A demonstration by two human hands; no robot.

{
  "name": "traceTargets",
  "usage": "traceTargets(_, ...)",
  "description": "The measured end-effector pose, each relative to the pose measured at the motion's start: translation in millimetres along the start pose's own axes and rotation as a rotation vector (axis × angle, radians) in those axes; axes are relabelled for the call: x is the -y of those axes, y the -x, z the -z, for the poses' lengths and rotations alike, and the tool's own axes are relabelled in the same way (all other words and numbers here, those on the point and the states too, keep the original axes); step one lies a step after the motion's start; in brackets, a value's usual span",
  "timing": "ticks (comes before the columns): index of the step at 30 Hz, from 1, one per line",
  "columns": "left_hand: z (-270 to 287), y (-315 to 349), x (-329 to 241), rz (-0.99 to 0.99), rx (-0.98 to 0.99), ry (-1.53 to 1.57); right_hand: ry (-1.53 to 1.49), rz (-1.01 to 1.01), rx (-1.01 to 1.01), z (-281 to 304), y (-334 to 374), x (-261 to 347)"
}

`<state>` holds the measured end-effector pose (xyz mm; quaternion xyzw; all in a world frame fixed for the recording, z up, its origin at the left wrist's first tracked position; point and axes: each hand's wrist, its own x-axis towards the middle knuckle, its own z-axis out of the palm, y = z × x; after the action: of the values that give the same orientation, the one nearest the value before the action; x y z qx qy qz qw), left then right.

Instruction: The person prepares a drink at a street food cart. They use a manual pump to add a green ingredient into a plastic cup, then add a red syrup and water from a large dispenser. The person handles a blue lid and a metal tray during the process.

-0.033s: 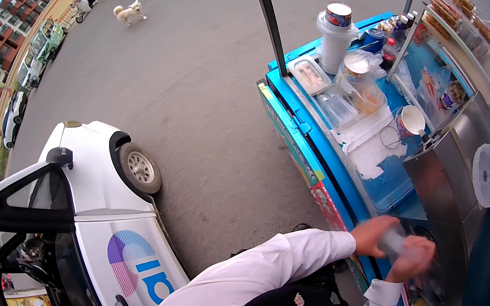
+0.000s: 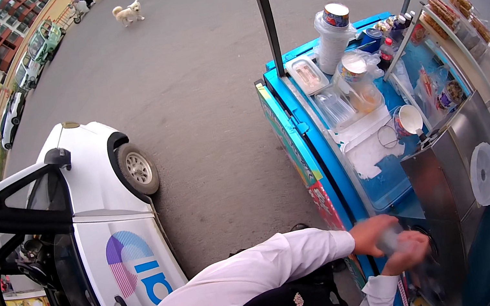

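The left hand (image 2: 372, 236) and the right hand (image 2: 408, 252) come together at the near end of the blue cart (image 2: 331, 170), just left of the stainless-steel box (image 2: 440, 181). Between them is a small, pale grey object (image 2: 391, 240). The fingers of both hands are bent in around it with little gap left, the left hand above and the right hand below. Motion blurs this spot, so what the object is cannot be told with certainty.

Beyond the hands, the blue tabletop (image 2: 386, 91) carries a paper tub (image 2: 408, 120) beside the steel box, a stack of clear plastic containers (image 2: 335, 109), a lidded tray (image 2: 307, 74) and a tall bagged stack of cups (image 2: 334, 45). A translucent round lid (image 2: 485, 174) is against the steel box. A white car (image 2: 88, 174) stands well apart to the left.
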<state>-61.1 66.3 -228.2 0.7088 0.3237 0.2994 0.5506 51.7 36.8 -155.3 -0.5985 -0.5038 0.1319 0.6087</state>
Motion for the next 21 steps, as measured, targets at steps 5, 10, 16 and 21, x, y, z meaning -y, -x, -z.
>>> traceTargets(5,2.2,1.4,3.0,-0.004,0.001,-0.018,-0.056,-0.060,0.158,8.0,-22.7,36.3)
traceTargets(10,0.1,-0.6,2.0,-0.008,-0.003,0.003,0.011,-0.131,0.055,-1.3,-9.3,1.3)
traceTargets(16,1.3,0.0,3.2,0.011,-0.022,0.025,-0.201,-0.110,0.018,6.2,-7.9,19.7)
traceTargets(21,-0.4,3.0,2.0,0.028,-0.024,0.029,-0.106,-0.151,0.052,0.2,0.3,7.5)
